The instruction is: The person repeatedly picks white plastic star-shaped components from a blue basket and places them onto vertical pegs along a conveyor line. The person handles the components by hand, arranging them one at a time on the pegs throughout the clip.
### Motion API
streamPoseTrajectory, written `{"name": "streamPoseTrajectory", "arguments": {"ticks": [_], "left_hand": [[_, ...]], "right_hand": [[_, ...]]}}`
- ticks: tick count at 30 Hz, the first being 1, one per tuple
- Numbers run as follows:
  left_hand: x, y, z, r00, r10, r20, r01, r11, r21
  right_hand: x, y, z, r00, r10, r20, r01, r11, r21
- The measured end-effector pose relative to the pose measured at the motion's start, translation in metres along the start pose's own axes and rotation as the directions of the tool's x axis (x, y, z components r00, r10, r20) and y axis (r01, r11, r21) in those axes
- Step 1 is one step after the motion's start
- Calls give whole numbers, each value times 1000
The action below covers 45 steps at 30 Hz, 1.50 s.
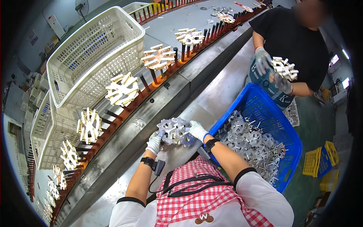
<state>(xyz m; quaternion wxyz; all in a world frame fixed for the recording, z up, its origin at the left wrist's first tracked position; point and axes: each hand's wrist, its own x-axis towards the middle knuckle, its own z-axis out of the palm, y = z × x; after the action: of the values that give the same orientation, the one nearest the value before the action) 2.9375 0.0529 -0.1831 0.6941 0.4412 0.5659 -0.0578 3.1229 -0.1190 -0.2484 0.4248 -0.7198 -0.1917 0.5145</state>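
A translucent grey, wheel-like plastic part with round holes (174, 131) is held between my two gloved hands over the metal bench. Its left edge is gripped by my left hand (154, 143), fingers closed around it. On the opposite side, my right hand (197, 131) pinches the rim. Several similar-looking grey parts (253, 147) lie heaped in a blue plastic basket (293, 160) at my right. Cream-coloured wheel-shaped parts with short pegs (123, 89) sit on upright spindles along a curved line beyond the bench.
The metal bench edge (181, 86) curves between me and the spindles (144, 82). Stacked white crates (94, 81) stand at the far left. At the right, a co-worker's gloved hands (262, 61) hold a cream part (284, 69). Yellow crates (312, 162) rest on the green floor.
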Motion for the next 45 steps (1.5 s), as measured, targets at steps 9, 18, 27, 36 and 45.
{"name": "streamPoseTrajectory", "arguments": {"ticks": [9, 18, 27, 36, 45], "left_hand": [[39, 9, 36, 997, 54, -46, -65, 956, -286], [-9, 81, 126, 868, 495, -41, -489, 866, 105], [-73, 168, 202, 92, 798, 596, -656, -402, 639], [-84, 200, 273, -85, 676, 732, -705, -560, 435], [-80, 208, 331, 218, 950, 224, -819, 53, 571]], "right_hand": [[-1, 18, -68, 957, 177, -229, -46, 874, 484], [33, 39, -110, 968, 58, -244, 27, 943, 332], [-21, -29, -185, 958, -259, -125, 275, 951, 143], [-52, -50, -233, 755, -653, -59, 590, 716, -374], [-43, -63, -301, 576, -721, -384, 567, 692, -448]]}}
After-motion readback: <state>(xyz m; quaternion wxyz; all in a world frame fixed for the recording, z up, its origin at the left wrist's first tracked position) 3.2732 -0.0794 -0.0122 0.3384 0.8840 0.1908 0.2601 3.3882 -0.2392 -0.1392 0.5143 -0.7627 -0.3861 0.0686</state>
